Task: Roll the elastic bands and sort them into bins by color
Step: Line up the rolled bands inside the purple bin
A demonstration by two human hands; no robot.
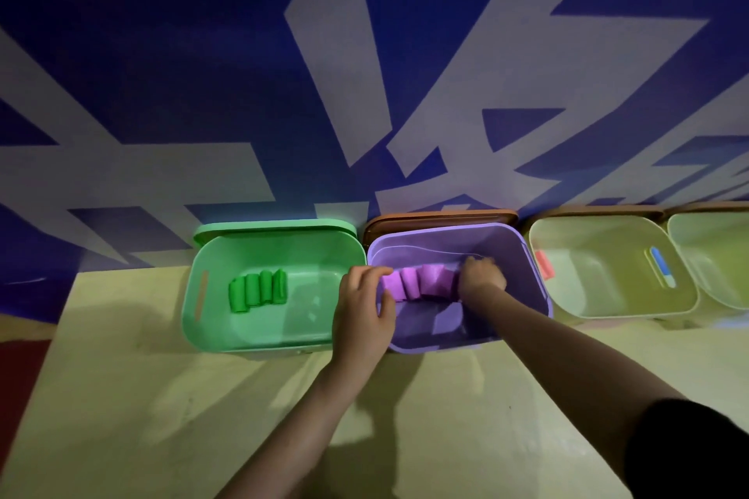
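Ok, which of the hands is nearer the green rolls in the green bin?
Left. The left hand sits at the purple bin's left wall, beside the green bin holding the green rolls. The right hand is farther right, inside the purple bin.

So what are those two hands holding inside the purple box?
A row of purple rolls, held from both ends: the left hand at its left end, the right hand at its right, above the purple bin floor.

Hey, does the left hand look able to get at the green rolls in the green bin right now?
Probably yes. The left hand sits at the purple bin's left edge, holding the purple rolls. The green rolls lie uncovered in the open green bin beside it, but the hand must release first.
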